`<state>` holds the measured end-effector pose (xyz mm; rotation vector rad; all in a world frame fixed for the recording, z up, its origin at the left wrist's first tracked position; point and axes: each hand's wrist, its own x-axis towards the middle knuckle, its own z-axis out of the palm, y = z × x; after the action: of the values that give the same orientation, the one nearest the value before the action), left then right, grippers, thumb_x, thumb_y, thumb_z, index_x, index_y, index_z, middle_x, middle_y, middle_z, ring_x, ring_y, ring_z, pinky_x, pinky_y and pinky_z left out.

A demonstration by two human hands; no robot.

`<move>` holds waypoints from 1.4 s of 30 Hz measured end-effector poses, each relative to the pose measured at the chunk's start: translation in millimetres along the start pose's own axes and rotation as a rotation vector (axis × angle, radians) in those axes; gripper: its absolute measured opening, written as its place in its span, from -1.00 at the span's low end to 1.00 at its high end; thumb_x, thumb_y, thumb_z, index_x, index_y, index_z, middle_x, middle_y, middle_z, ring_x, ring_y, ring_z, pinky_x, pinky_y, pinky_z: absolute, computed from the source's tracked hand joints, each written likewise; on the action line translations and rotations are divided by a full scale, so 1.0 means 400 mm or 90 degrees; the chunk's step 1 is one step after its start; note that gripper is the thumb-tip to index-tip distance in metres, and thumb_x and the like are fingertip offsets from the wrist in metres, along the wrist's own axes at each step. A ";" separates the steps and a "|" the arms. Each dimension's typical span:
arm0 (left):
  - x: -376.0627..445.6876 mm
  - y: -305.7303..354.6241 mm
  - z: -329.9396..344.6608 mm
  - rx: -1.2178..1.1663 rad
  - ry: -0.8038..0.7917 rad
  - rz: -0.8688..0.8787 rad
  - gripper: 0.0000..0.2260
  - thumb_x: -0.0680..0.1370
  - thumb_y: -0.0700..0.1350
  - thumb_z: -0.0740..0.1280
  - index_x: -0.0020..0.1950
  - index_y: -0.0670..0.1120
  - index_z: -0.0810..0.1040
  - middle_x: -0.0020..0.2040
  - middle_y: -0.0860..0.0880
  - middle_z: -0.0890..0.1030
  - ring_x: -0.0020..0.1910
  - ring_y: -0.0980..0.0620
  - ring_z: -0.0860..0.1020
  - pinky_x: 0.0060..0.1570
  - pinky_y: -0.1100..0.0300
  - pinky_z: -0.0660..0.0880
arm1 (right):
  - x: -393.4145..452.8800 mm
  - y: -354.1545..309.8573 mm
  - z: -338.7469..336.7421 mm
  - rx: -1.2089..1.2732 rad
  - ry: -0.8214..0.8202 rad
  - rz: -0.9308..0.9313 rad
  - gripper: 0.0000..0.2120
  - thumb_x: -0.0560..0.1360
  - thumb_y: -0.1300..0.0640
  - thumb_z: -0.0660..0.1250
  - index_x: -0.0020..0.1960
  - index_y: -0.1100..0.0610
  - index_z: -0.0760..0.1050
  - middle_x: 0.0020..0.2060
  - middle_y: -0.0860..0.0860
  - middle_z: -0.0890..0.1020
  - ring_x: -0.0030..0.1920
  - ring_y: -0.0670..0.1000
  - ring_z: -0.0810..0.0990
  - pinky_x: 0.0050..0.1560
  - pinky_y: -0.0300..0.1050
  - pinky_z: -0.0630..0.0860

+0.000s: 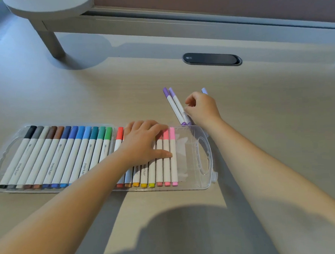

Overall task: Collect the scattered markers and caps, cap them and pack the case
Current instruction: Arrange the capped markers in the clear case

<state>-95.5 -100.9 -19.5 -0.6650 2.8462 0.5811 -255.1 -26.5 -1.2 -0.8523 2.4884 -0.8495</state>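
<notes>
On the desk (pixel 82 92), left hand (pixel 144 142) lies flat and open across markers in the clear case (pixel 201 156); at 1 o'clock, right hand (pixel 202 109) pinches two purple markers (pixel 176 106).

Soft, even daylight; overexposed glare far left. Broad shadow on desk (pixel 189 233) near, arm shadows too. Slightly soft, wide-angle bending at edges.
</notes>
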 end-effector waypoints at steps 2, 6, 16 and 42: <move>0.001 -0.011 -0.013 -0.064 0.007 -0.029 -0.38 0.42 0.16 0.35 0.41 0.06 0.21 0.40 0.05 0.29 0.42 0.00 0.17 0.41 0.07 0.02 | 0.011 -0.025 0.020 -0.040 -0.016 -0.017 -0.83 0.50 0.29 0.20 0.06 0.25 0.48 -0.01 0.15 0.59 0.15 0.17 0.50 0.03 -0.05 0.47; 0.002 -0.021 -0.030 -0.132 0.008 -0.056 -0.47 0.45 0.03 0.37 0.36 -0.02 0.28 0.33 0.02 0.38 0.35 0.02 0.27 0.36 0.13 0.14 | 0.029 -0.056 0.058 -0.204 -0.042 -0.055 -0.63 0.47 0.34 0.21 0.27 0.22 0.37 0.17 0.11 0.54 0.05 0.18 0.54 -0.19 -0.09 0.36; 0.000 -0.029 -0.034 -0.135 -0.007 -0.047 -0.49 0.47 0.01 0.35 0.37 0.00 0.27 0.33 0.02 0.36 0.35 0.02 0.25 0.36 0.14 0.13 | 0.015 -0.088 0.035 -0.293 0.006 -0.089 -0.56 0.50 0.32 0.20 0.33 0.18 0.16 0.00 0.19 0.54 -0.13 0.19 0.48 -0.22 -0.08 0.31; -0.056 -0.045 -0.007 0.005 0.049 -0.076 -0.36 0.51 0.16 0.23 0.49 -0.02 0.07 0.49 -0.06 0.13 0.48 -0.08 0.04 0.44 0.00 0.01 | -0.124 -0.004 0.012 0.164 -0.239 0.045 -0.61 0.44 0.42 0.32 0.23 0.20 0.44 -0.32 0.01 0.45 -0.34 -0.05 0.51 -0.44 -0.38 0.53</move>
<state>-67.6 -108.2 -17.5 -0.8664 2.8530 0.5366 -214.9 2.8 3.7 -0.7494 2.0222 -0.8710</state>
